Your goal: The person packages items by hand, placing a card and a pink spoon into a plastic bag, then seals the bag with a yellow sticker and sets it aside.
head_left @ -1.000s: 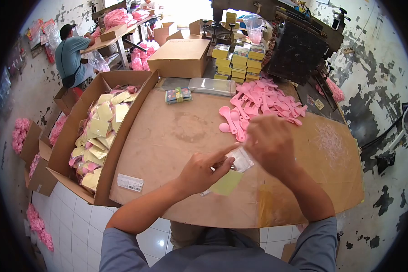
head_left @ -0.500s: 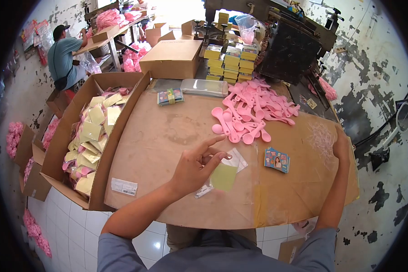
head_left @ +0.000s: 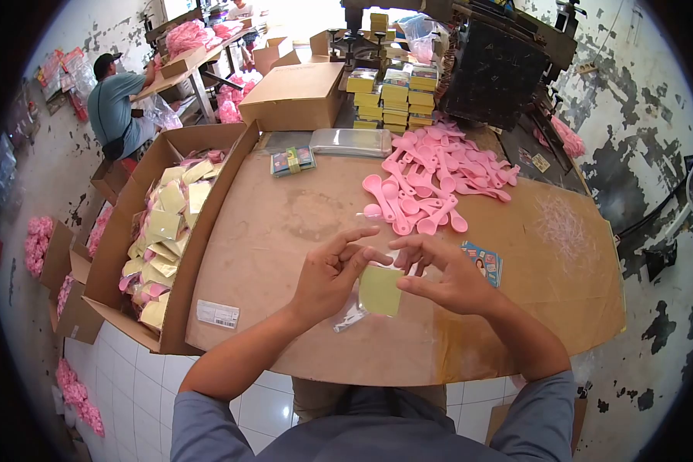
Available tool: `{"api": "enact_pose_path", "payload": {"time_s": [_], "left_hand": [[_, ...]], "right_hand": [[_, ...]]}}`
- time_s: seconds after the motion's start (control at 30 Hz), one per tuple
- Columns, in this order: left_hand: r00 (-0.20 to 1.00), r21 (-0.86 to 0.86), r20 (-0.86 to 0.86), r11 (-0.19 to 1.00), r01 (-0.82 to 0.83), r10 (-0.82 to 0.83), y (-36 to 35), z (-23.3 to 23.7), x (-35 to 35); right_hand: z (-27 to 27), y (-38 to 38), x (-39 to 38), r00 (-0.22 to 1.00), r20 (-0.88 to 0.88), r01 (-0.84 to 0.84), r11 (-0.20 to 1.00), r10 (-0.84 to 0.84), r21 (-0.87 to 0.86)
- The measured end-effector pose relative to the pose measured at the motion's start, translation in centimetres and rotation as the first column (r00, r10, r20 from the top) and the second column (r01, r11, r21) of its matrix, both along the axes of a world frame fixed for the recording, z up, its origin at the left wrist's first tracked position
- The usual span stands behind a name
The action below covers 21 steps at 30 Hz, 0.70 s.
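Observation:
A small clear bag with a yellow-green card (head_left: 379, 291) in it is near the front middle of the cardboard-covered table. My left hand (head_left: 333, 271) pinches at the bag's top edge, thumb and index finger together. From the other side my right hand (head_left: 446, 273) reaches to the same edge, its fingers bent and thumb apart; what lies between its fingertips is too small to make out. Just behind my right hand is a stack of blue printed cards (head_left: 483, 262), partly covered by it. Pink spoons (head_left: 431, 177) lie heaped beyond both hands.
An open carton (head_left: 179, 296) of packed yellow cards stands left. Behind are a closed box (head_left: 294, 96), card stacks (head_left: 395, 96), clear bags (head_left: 351, 142) and a banded card bundle (head_left: 292, 162). Thin clear strands (head_left: 560, 231) lie right. A person (head_left: 117, 108) works at the back left.
My right hand has come from the strands at the right to the bag, beside my left hand. My left hand stays at the bag. The camera view has shifted slightly.

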<state>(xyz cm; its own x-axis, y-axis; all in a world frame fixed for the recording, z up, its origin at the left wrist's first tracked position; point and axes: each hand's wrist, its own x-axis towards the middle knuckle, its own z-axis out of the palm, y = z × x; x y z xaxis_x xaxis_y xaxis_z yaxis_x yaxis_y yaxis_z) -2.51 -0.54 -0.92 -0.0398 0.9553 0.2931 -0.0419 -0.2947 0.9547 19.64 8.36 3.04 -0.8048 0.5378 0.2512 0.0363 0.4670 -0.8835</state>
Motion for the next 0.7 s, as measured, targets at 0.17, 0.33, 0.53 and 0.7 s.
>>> {"api": "enact_pose_path", "payload": {"time_s": [0.17,0.33,0.53,0.7], "left_hand": [[0.991,-0.075,0.116,0.995,0.071,-0.062,0.2,0.2,-0.1],[0.993,-0.146,0.109,0.988,0.056,-0.04,0.3,-0.5,0.4],[0.993,-0.213,0.11,0.975,0.056,-0.033,0.5,-0.7,-0.1],[0.998,-0.134,-0.05,0.991,0.025,-0.031,0.7,-1.0,-0.5]], "right_hand": [[-1.9,1.5,-0.3,0.998,-0.062,-0.018,0.933,-0.005,-0.359],[-2.0,1.8,0.1,0.992,-0.085,0.051,0.915,-0.093,-0.399],[-3.3,3.0,0.7,0.987,-0.128,0.035,0.894,-0.102,-0.446],[-3.9,3.5,0.9,0.979,-0.182,0.012,0.922,-0.089,-0.388]]}}
